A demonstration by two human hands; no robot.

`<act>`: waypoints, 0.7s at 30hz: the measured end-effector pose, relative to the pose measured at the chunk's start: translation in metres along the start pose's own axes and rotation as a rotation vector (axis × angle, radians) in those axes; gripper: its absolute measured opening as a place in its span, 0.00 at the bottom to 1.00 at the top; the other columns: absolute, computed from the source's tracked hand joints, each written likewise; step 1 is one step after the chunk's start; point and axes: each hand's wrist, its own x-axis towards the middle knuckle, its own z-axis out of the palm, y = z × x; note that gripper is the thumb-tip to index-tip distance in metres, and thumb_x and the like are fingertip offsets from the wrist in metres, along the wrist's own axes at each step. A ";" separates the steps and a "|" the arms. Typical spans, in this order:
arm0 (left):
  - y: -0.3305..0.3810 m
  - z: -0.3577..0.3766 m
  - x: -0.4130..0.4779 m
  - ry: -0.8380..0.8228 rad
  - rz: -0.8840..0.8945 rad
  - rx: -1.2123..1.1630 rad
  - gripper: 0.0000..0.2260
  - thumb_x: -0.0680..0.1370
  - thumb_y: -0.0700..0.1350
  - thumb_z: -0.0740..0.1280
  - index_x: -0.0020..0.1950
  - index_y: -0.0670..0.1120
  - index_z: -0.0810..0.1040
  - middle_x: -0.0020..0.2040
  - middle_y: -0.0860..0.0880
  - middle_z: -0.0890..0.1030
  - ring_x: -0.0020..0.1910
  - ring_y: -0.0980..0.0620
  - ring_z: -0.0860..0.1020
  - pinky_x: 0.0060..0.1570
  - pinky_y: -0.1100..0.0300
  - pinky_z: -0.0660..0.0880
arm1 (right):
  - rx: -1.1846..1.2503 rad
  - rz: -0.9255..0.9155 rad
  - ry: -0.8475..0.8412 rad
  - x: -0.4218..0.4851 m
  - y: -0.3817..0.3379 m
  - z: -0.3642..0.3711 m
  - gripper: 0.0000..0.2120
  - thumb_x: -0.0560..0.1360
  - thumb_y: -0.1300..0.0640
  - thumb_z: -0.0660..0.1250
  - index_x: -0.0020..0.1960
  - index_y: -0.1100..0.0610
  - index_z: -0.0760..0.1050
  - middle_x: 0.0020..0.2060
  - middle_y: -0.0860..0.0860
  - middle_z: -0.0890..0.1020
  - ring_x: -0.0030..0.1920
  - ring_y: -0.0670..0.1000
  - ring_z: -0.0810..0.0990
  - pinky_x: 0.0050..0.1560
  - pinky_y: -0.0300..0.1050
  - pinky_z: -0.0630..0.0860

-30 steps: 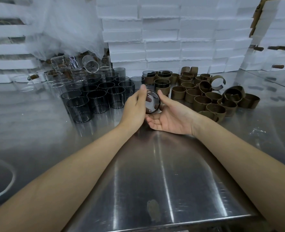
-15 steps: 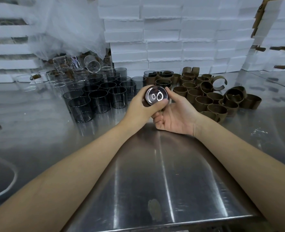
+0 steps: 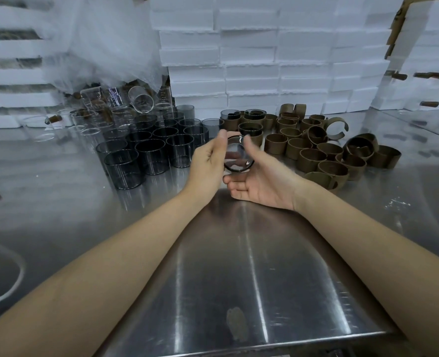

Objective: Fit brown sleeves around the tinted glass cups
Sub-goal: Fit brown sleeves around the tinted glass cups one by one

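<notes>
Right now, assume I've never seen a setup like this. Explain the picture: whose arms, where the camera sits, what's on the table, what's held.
No machine here: these are a person's two bare arms, filmed by one wide-angle camera worn on the head, looking forward and down. The left hand grips a tinted glass cup by its side; the right hand cradles it from below, palm up, thumb against it. I see no sleeve on it. Below is a steel table. Left of the hands stand bare tinted cups, clear glasses behind them. To the right lie loose brown sleeves; just beyond the hands, a few sleeved cups. White foam boxes are stacked at the back.
</notes>
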 end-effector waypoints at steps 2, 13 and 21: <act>0.000 -0.001 -0.001 0.023 0.036 0.058 0.20 0.86 0.50 0.51 0.59 0.45 0.81 0.57 0.48 0.84 0.59 0.56 0.80 0.65 0.58 0.73 | -0.016 -0.065 0.061 0.001 0.003 0.001 0.16 0.70 0.49 0.72 0.51 0.58 0.74 0.38 0.57 0.79 0.35 0.49 0.80 0.39 0.41 0.79; 0.003 0.013 -0.013 -0.222 0.523 0.944 0.24 0.84 0.49 0.52 0.78 0.39 0.60 0.80 0.46 0.58 0.80 0.50 0.52 0.78 0.55 0.48 | -1.066 -0.572 0.634 0.005 0.013 -0.004 0.18 0.77 0.66 0.63 0.66 0.61 0.67 0.54 0.58 0.80 0.54 0.54 0.79 0.49 0.40 0.73; 0.002 0.014 -0.010 -0.071 0.182 0.689 0.38 0.81 0.55 0.63 0.81 0.46 0.44 0.81 0.49 0.52 0.78 0.51 0.56 0.69 0.65 0.54 | -1.032 -0.627 0.493 0.000 0.014 0.000 0.15 0.70 0.67 0.68 0.48 0.59 0.63 0.36 0.52 0.77 0.35 0.42 0.72 0.35 0.31 0.70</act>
